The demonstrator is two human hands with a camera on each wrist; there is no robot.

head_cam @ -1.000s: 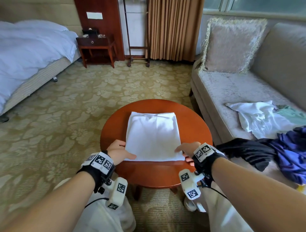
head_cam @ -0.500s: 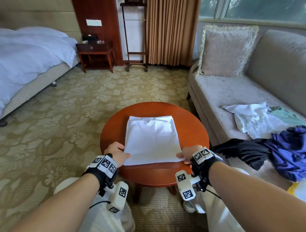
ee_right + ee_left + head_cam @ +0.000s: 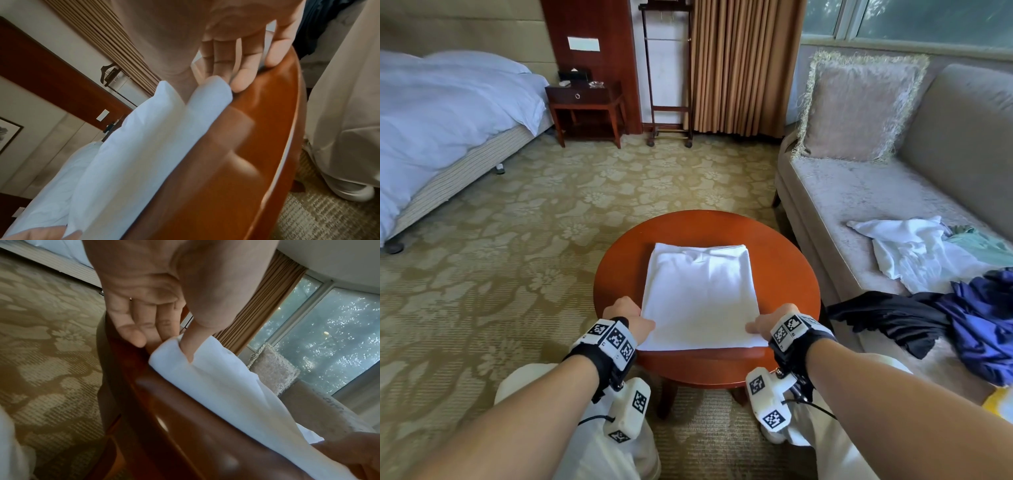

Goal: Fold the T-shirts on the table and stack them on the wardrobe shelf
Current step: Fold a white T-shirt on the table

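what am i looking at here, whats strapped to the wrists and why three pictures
No machine here: a person folds laundry with bare hands. The checkered blocks on the wrists hold small cameras. One picture comes from a camera on the head, the other two look along each hand. A white T-shirt, partly folded, lies on a round wooden table. The left hand and the right hand each pinch a near corner of it, thumb on top. More clothes lie on the sofa.

white T-shirt (image 3: 700, 294), folded rectangle, flat on table (image 3: 784, 274)
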